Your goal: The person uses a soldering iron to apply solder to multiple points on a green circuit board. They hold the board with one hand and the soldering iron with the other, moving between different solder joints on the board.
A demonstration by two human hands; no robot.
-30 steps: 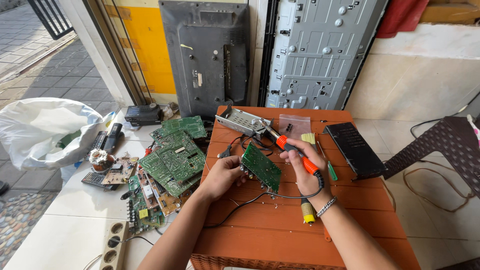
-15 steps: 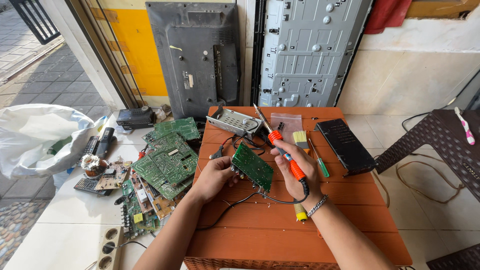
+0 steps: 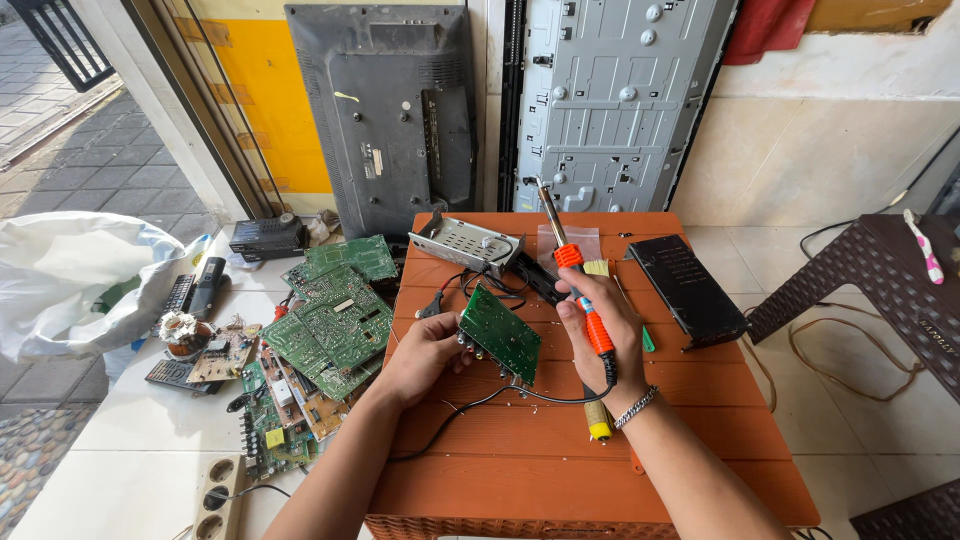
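My left hand (image 3: 425, 352) grips the left edge of a small green circuit board (image 3: 499, 333), held tilted just above the orange plastic table (image 3: 520, 455). My right hand (image 3: 598, 335) is closed around the orange handle of a soldering iron (image 3: 577, 288), whose metal tip points up and away from the board. Its black cord loops down from the handle and runs across the table under the board. A yellow-handled tool (image 3: 598, 420) lies on the table beside my right wrist.
A metal chassis box (image 3: 464, 243) and a black flat box (image 3: 687, 286) sit at the table's far side. Several green circuit boards (image 3: 325, 325) lie on the floor to the left, with a power strip (image 3: 221, 493), remotes and a white bag (image 3: 70, 285). Two television back panels (image 3: 390, 110) lean on the wall.
The soldering iron has swung up from a low slant over the board to nearly upright. The board has stayed in my left hand, and the view has shifted slightly.
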